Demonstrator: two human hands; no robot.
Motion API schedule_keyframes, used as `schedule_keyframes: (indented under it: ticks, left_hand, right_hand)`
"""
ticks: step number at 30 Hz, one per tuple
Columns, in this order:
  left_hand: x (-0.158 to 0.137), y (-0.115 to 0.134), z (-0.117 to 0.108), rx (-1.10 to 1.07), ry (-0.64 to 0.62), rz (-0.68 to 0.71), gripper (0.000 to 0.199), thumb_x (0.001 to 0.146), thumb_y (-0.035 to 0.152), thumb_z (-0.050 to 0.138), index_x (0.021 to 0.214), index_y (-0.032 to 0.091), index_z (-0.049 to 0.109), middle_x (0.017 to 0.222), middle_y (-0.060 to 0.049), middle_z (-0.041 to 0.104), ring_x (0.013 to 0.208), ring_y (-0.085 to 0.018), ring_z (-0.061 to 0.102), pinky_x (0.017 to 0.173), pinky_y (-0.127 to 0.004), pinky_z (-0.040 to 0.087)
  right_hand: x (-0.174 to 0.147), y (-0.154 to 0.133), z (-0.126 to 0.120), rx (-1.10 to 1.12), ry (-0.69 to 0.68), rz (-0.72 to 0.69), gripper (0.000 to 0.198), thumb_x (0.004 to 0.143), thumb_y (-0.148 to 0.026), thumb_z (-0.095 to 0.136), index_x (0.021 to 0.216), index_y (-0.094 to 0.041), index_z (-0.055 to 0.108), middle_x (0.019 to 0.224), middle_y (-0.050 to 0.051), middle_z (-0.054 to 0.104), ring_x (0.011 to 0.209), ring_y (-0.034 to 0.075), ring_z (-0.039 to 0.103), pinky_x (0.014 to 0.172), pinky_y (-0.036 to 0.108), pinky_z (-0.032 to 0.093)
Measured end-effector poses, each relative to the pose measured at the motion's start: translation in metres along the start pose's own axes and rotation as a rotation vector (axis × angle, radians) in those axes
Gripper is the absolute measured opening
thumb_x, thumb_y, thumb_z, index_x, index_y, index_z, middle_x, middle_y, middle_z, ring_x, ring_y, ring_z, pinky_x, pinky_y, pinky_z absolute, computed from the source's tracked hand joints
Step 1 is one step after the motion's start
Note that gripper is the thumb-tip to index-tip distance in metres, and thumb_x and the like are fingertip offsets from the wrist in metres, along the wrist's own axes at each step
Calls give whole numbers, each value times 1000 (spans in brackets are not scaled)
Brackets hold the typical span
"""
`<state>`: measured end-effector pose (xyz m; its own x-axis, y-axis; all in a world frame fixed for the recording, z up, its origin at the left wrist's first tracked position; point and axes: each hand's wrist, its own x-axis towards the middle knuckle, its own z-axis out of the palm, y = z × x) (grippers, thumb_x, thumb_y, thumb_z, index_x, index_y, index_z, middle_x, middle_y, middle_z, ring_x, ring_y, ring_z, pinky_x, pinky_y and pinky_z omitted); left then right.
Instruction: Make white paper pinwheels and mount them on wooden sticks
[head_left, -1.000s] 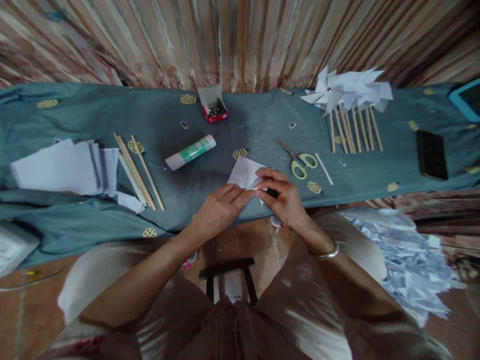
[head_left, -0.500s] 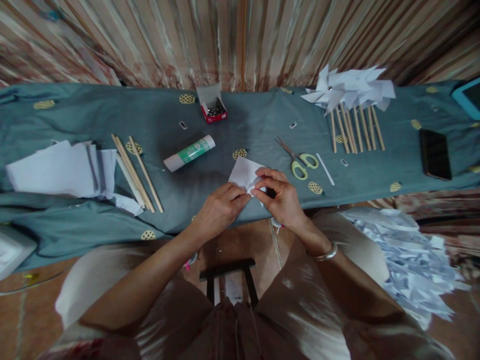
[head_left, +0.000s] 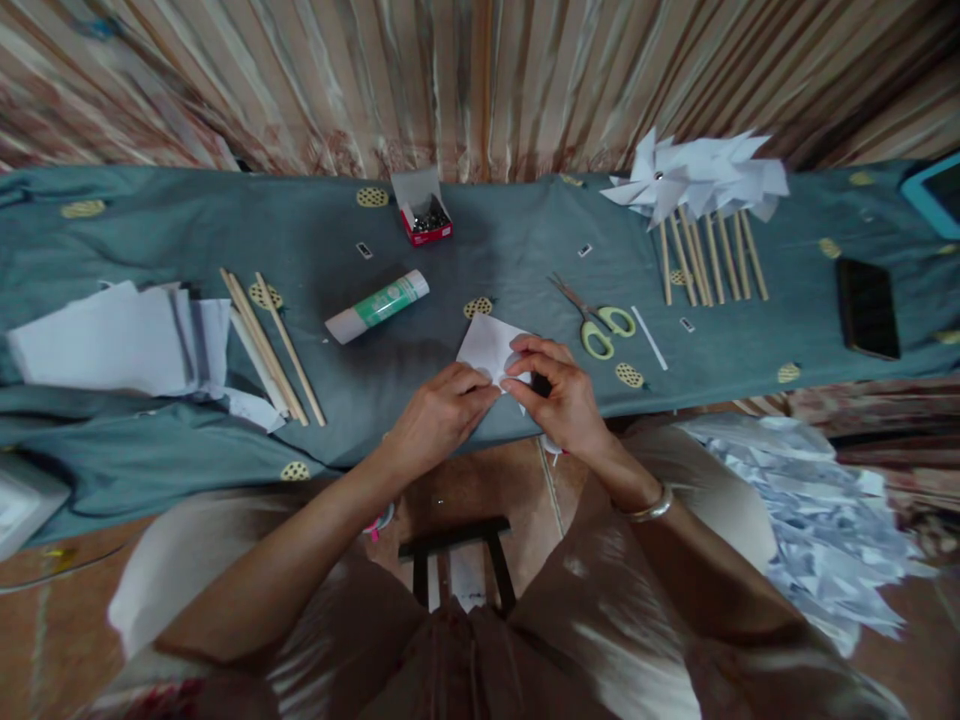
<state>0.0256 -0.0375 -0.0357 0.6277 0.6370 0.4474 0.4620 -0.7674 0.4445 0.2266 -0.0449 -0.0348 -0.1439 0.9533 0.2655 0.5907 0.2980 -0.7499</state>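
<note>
A small white sheet of paper (head_left: 486, 343) lies at the table's near edge, between my two hands. My left hand (head_left: 442, 408) is closed on its lower left part, fingers pressed together at the edge. With thumb and index finger, my right hand (head_left: 559, 390) pinches the paper's lower right side. Part of the sheet is hidden under the fingers, so its folds are hard to make out. Green-handled scissors (head_left: 598, 322) lie right of the paper, blades pointing away. To the left rests a green and white glue stick (head_left: 377, 306).
An opened red box of metal pins (head_left: 429, 220) stands at the back. Paper pinwheels (head_left: 705, 178) on sticks lie back right, near a phone (head_left: 868, 308). Wooden sticks (head_left: 262, 345) and stacked paper (head_left: 105, 340) are at left. A paper heap (head_left: 817, 530) sits lower right.
Both hands stay almost in place on the paper. The paper looks slightly flatter between the fingers; the view has shifted a little.
</note>
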Motion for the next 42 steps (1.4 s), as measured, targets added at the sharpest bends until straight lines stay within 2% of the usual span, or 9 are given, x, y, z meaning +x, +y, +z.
schedule_keyframes:
  ticks: [7,12,16,24,28,32,38,42]
  left_hand:
    - [1,-1,0,-28,-5,-22,20,99,19,50,98,15,69,89,-6,69,84,-15,64,75,-28,55]
    - [2,-2,1,-34,-9,-16,21,98,20,50,96,15,70,88,-6,69,84,-16,64,76,-28,56]
    - [1,-2,1,-32,-7,-17,19,98,19,51,99,15,70,91,-7,70,87,-16,65,78,-28,56]
    - [0,-1,1,-20,-27,-21,19,97,17,51,94,14,70,93,-7,69,89,-17,63,81,-29,55]
    - [1,-1,1,3,-5,-3,19,97,18,51,93,12,69,91,-8,68,87,-17,63,79,-29,55]
    - [1,-1,1,23,2,-3,16,96,17,53,95,14,69,91,-7,69,86,-17,63,77,-29,56]
    - [1,-1,1,6,26,-5,15,96,18,55,100,14,69,93,-7,68,88,-17,66,79,-30,58]
    - [0,-1,1,7,14,-19,16,96,19,55,104,16,69,97,-8,69,92,-18,67,81,-33,59]
  right_hand:
    - [-2,-2,0,-38,-14,-26,14,88,-28,67,101,-26,71,121,6,67,116,24,60,103,45,48]
    - [-5,-7,-1,-149,-67,-89,21,95,-28,57,109,-25,72,131,8,61,120,26,55,103,47,49]
    - [-9,-10,2,-220,-84,-128,26,96,-25,50,110,-23,71,133,11,61,122,29,53,104,52,47]
    - [-22,-12,17,-309,-122,-170,40,95,-14,42,130,-23,60,143,12,56,129,29,49,105,52,44]
    - [-23,-13,22,-318,-120,-203,44,95,-10,38,134,-16,57,139,15,59,129,29,50,106,50,45]
    - [-22,-13,18,-269,-125,-193,45,94,-11,39,135,-18,57,140,14,58,130,28,50,108,51,45]
    - [-14,-7,-2,-157,40,-128,51,95,-14,37,144,-22,48,145,11,54,136,24,48,114,52,42]
    - [-4,3,-10,-145,106,-53,48,96,-16,38,140,-24,52,142,9,58,137,25,49,115,55,40]
